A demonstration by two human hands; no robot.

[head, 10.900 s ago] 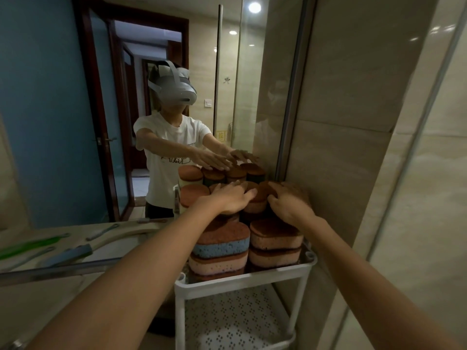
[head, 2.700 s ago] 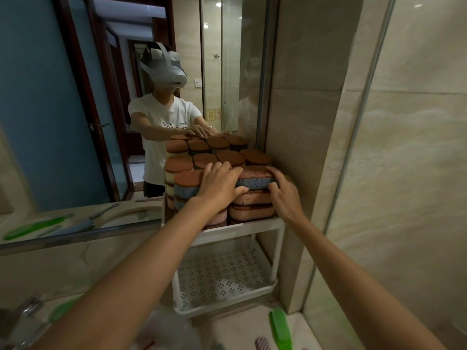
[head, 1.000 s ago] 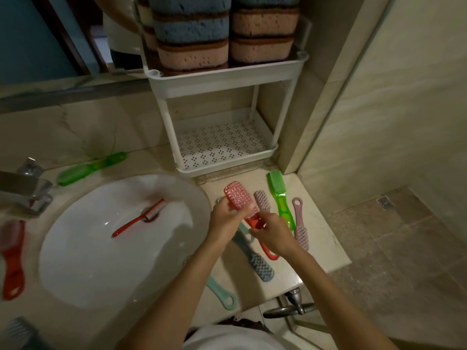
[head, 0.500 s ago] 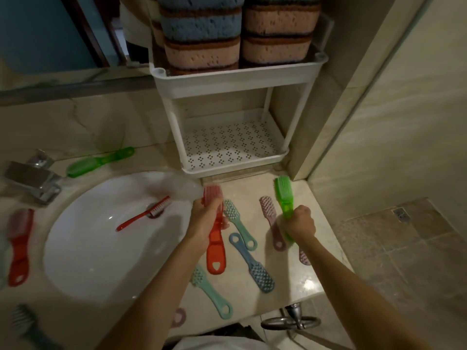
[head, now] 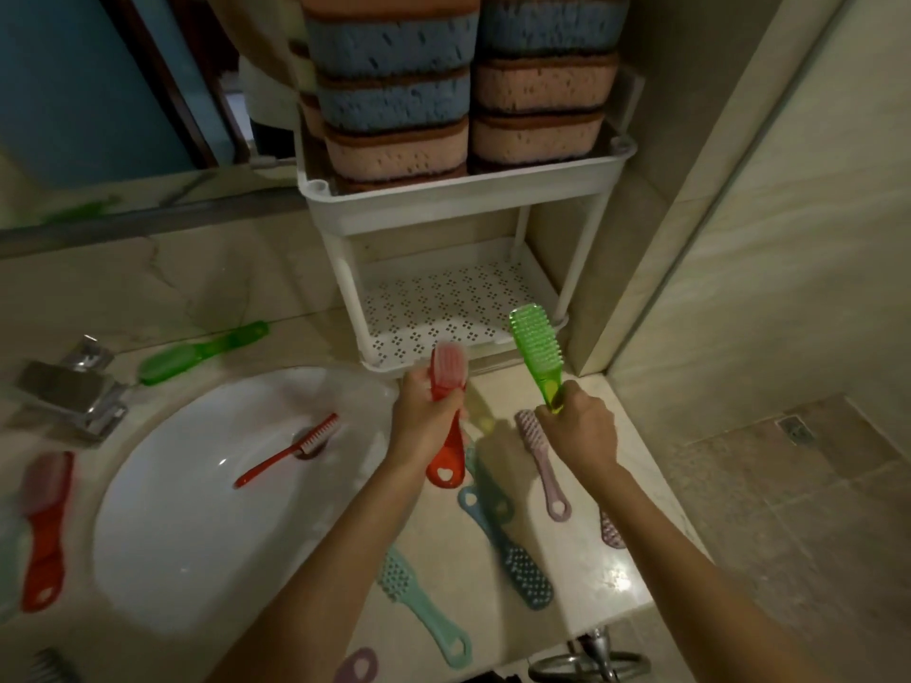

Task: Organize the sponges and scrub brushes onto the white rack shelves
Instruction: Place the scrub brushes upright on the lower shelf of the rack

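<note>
- Two grips active: my left hand (head: 424, 426) holds red brush (head: 446, 372), right hand (head: 581, 426) holds green brush (head: 535, 342).
- Both at 6 o'clock of rack (head: 443, 308); sponges (head: 394, 150) stacked on top shelf (head: 493, 189).

Sponges stacked on rack, two brushes lifted, other brushes loose on counter.
Blue and pink sponges (head: 394, 91) fill the top shelf of the white rack (head: 443, 204) at the counter's back right corner. Red brush (head: 446, 382) in left hand (head: 426, 421) and green brush (head: 535, 342) in right hand (head: 579, 426), heads up, before the lower shelf. Pink brush (head: 542, 460), blue brush (head: 517, 549) and teal brush (head: 424, 613) lie flat near the front right edge.
</note>
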